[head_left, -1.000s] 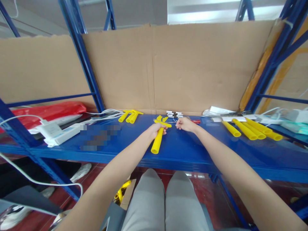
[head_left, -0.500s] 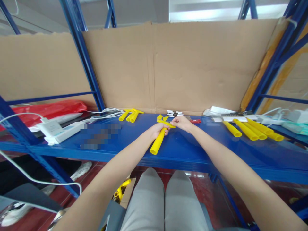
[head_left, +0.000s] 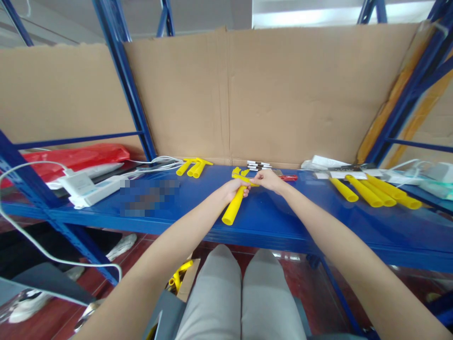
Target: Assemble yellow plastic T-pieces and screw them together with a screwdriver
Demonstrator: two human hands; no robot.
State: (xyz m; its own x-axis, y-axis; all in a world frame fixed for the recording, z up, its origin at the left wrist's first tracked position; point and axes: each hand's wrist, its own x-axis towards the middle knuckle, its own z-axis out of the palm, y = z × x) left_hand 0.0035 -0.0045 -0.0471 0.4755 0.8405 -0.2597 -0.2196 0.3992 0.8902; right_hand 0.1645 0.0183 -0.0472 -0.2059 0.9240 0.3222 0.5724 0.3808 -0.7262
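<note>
My left hand (head_left: pixel 234 187) is closed around a yellow T-shaped plastic handle (head_left: pixel 232 208), just above the blue shelf. The handle's hollow tube end points toward me, and its crossbar lies at the far end. My right hand (head_left: pixel 269 181) is closed in a pinch at the right end of that crossbar. Whether a small item sits between those fingertips is too small to tell. Just beyond my left hand are some small yellow pieces (head_left: pixel 236 170). A red-handled tool (head_left: pixel 289 178) lies to the right of my right hand, partly hidden by it.
White-and-black markers (head_left: pixel 259 165) lie by the cardboard wall (head_left: pixel 300 94). Yellow T-shaped handles (head_left: pixel 200 168) rest at the back left, and several yellow tubes (head_left: pixel 364 191) at the right. A power strip (head_left: pixel 94 194) with cables is at the left. Below stands a box of yellow parts (head_left: pixel 188 285).
The view has shifted slightly. Both hands keep their hold on the yellow handle, with only slight finger movement at the crossbar.
</note>
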